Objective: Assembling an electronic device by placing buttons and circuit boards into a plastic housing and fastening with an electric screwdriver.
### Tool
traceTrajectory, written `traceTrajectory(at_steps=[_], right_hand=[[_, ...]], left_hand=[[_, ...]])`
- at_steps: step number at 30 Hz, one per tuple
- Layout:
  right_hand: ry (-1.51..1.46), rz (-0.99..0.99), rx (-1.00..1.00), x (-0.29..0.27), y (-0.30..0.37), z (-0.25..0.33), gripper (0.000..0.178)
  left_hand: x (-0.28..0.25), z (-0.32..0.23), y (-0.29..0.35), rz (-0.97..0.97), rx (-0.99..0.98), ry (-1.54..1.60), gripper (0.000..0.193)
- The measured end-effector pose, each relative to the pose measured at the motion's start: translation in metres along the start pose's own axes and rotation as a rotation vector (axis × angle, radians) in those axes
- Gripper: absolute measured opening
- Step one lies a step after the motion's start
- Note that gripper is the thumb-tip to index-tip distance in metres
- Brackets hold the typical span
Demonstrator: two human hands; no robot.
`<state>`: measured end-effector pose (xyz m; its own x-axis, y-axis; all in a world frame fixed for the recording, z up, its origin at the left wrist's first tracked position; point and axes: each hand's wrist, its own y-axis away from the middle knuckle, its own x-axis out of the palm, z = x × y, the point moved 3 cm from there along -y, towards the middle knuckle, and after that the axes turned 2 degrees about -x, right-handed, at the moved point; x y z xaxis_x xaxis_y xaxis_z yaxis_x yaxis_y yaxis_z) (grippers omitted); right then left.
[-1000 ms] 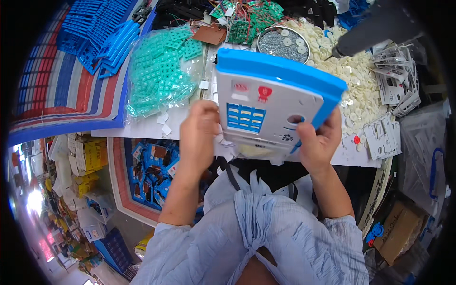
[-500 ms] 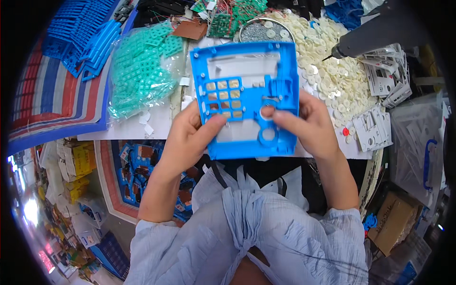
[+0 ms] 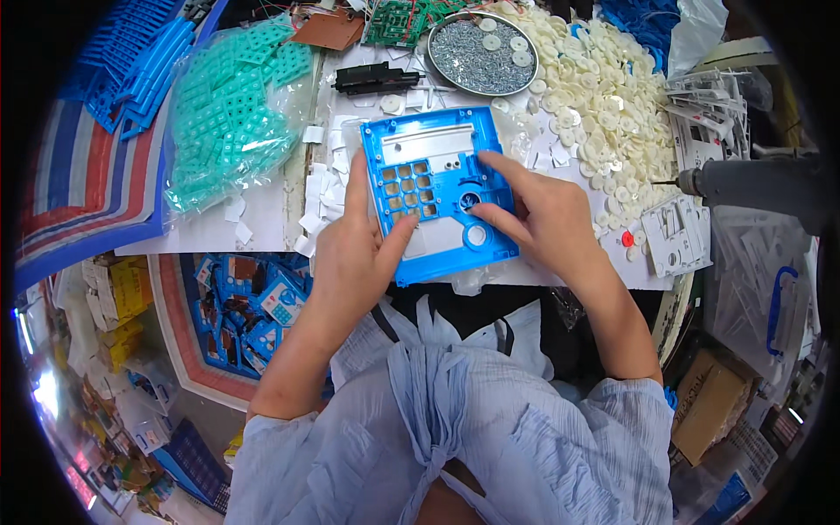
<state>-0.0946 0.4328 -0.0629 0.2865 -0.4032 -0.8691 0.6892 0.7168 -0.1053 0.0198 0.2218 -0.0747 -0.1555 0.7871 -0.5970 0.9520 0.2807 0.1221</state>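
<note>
A blue plastic casing (image 3: 446, 179) with its ribbed inside facing up is held low over the near part of the table. It has a wide window, a grid of square key openings and two round openings, one with something dark in it. My left hand (image 3: 354, 258) grips the casing's left side, thumb over the near-left corner of the key grid. My right hand (image 3: 547, 214) holds the right side. Its index finger rests near the small posts, its thumb beside the dark-filled round opening. The other right fingers are partly hidden.
Behind the casing are a round dish (image 3: 442, 66) of small screws and a black part (image 3: 376, 79). A bag of green keypads (image 3: 236, 114) lies left, cream discs (image 3: 604, 105) right. A dark power screwdriver (image 3: 761, 184) juts in from the right. Blue casings (image 3: 236, 306) fill a bin below left.
The casing has moved down and away from me, tilting flatter. My right thumb and index finger have spread apart on it. The screwdriver appears lower, and the screw dish now shows fully.
</note>
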Motion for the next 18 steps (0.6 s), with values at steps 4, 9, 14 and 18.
traceTrajectory(at_steps=[4, 9, 14, 18], right_hand=[[0.025, -0.038, -0.071, 0.003, -0.007, 0.003, 0.048], [0.024, -0.035, -0.062, 0.001, 0.002, 0.000, 0.050], [-0.090, -0.054, -0.030, 0.001, 0.001, -0.003, 0.047], [-0.087, -0.026, -0.035, -0.001, 0.002, 0.004, 0.043]], left_hand=[[-0.004, 0.008, -0.003, 0.019, -0.012, -0.099, 0.080], [-0.001, 0.012, 0.003, 0.028, -0.001, -0.007, 0.075], [-0.004, 0.006, 0.002, 0.041, 0.017, 0.086, 0.075], [-0.008, 0.001, 0.012, 0.058, 0.025, 0.095, 0.072]])
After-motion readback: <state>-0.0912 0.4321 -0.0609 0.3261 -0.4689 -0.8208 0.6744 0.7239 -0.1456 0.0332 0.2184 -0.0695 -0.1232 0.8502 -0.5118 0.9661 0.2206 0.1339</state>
